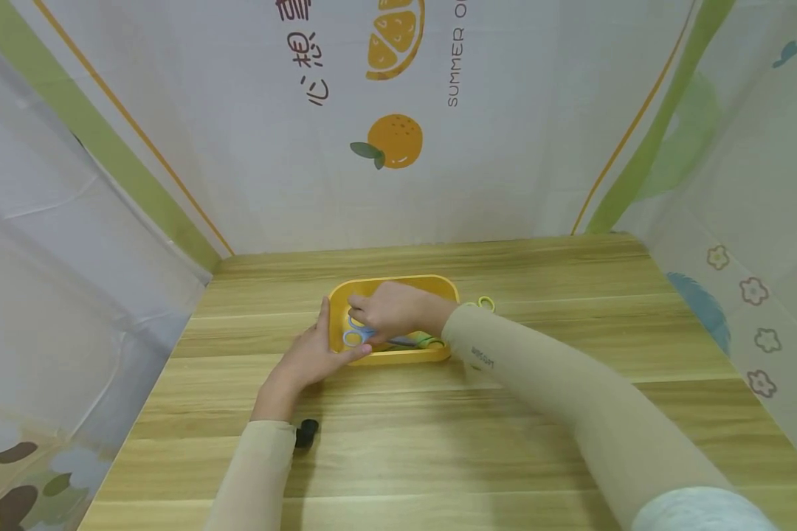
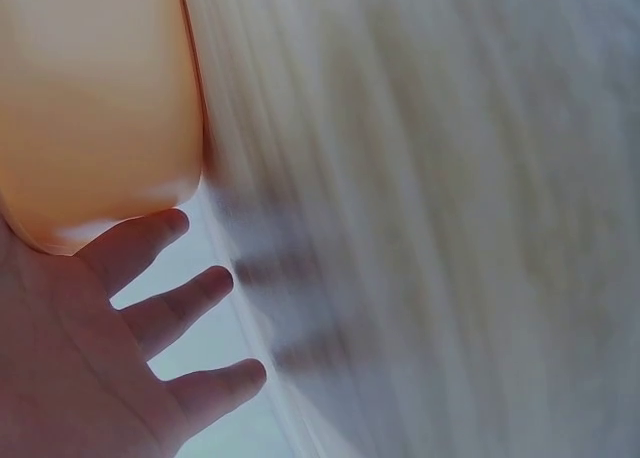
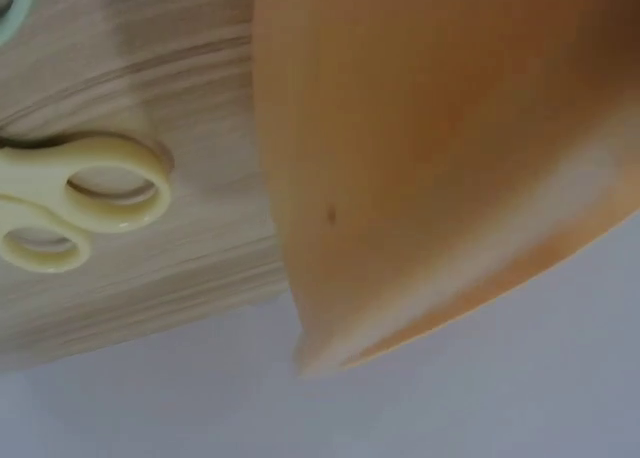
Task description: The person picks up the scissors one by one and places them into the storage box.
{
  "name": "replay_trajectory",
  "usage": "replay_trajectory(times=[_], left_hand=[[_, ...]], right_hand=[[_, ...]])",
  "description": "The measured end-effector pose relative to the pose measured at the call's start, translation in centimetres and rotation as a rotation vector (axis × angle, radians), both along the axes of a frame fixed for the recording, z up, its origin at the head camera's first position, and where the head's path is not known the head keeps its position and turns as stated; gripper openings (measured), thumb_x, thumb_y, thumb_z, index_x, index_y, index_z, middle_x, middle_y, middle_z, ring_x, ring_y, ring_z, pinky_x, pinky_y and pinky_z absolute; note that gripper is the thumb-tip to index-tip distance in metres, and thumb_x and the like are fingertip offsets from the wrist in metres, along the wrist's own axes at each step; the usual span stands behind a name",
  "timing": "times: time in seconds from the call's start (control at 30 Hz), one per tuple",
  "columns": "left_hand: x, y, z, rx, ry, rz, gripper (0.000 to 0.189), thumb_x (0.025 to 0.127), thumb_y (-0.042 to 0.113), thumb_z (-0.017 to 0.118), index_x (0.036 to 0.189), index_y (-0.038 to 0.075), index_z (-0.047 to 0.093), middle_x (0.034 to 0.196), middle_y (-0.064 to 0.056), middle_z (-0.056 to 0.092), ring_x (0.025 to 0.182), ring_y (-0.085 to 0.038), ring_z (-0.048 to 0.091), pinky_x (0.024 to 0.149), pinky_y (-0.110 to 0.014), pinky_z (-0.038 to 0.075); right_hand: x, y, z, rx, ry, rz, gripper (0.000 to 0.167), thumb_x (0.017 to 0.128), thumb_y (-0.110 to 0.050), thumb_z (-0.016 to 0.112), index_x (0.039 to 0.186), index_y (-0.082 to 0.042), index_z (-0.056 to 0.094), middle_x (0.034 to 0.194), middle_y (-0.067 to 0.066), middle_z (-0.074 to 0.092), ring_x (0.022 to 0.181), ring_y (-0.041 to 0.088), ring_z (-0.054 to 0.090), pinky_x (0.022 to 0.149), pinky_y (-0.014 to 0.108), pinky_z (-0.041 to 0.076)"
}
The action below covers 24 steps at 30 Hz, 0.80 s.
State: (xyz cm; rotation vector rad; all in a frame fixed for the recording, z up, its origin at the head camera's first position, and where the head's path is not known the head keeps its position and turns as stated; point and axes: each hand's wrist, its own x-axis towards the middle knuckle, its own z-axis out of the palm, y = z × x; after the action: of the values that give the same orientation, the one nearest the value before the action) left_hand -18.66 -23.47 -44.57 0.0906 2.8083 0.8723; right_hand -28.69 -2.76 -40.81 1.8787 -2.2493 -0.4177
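A yellow plastic bin [image 1: 398, 358] stands on the wooden table. My left hand [image 1: 308, 354] rests at its left end, fingers extended along the outside and thumb over the front rim; the left wrist view shows those fingers spread against the bin's corner. Inside the bin, my right hand [image 1: 395, 310] reaches down from the right and grips light-blue scissors [image 1: 353, 338], whose handle loops point left. Green-handled scissors [image 1: 428, 341] lie on the bin floor near my right wrist. Outside the right end are yellow-handled scissors [image 3: 115, 183], partly behind my right sleeve in the head view.
A pale green handle loop [image 3: 12, 8] shows at the corner of the right wrist view. A small black object [image 1: 307, 433] sits beside my left sleeve. Printed white cloth [image 1: 505, 169] hangs behind the table [image 1: 571, 280] and along both sides.
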Motion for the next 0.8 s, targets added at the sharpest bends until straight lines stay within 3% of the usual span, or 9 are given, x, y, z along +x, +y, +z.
replay_trajectory(times=[0.23, 0.37, 0.57, 0.8], left_hand=[[0.1, 0.1, 0.0, 0.007, -0.01, 0.004, 0.141, 0.082, 0.091, 0.062, 0.17, 0.015, -0.019, 0.173, -0.027, 0.028, 0.144, -0.049, 0.053, 0.12, -0.066, 0.04], [0.0, 0.1, -0.1, 0.013, -0.019, 0.006, 0.142, 0.082, 0.091, 0.062, 0.169, 0.016, -0.02, 0.173, -0.027, 0.028, 0.147, -0.051, 0.05, 0.119, -0.067, 0.04], [0.0, 0.1, -0.3, 0.026, -0.026, 0.01, 0.141, 0.083, 0.089, 0.063, 0.169, 0.018, -0.022, 0.174, -0.026, 0.025, 0.152, -0.051, 0.043, 0.122, -0.067, 0.038], [0.1, 0.2, -0.1, 0.035, -0.031, 0.013, 0.141, 0.082, 0.088, 0.065, 0.169, 0.019, -0.022, 0.176, -0.023, 0.023, 0.154, -0.051, 0.041, 0.122, -0.068, 0.037]], right_hand=[[0.3, -0.3, -0.8, 0.022, -0.004, -0.053, 0.054, 0.102, -0.061, 0.063, 0.121, -0.011, 0.068, 0.111, -0.001, 0.059, 0.054, 0.004, 0.027, 0.05, 0.016, 0.032], [0.4, -0.5, -1.1, 0.027, -0.018, -0.079, 0.056, 0.102, -0.061, 0.064, 0.127, -0.011, 0.068, 0.113, -0.001, 0.061, 0.055, 0.005, 0.029, 0.052, 0.018, 0.033], [0.2, -0.4, -0.3, -0.051, -0.185, -0.176, 0.07, 0.104, -0.056, 0.063, 0.152, -0.006, 0.057, 0.129, 0.003, 0.06, 0.062, 0.006, 0.044, 0.06, 0.019, 0.048], [-0.5, 0.8, 1.7, -0.176, -0.332, -0.207, 0.081, 0.097, -0.058, 0.073, 0.152, -0.001, 0.056, 0.122, 0.006, 0.06, 0.069, 0.01, 0.046, 0.067, 0.024, 0.054]])
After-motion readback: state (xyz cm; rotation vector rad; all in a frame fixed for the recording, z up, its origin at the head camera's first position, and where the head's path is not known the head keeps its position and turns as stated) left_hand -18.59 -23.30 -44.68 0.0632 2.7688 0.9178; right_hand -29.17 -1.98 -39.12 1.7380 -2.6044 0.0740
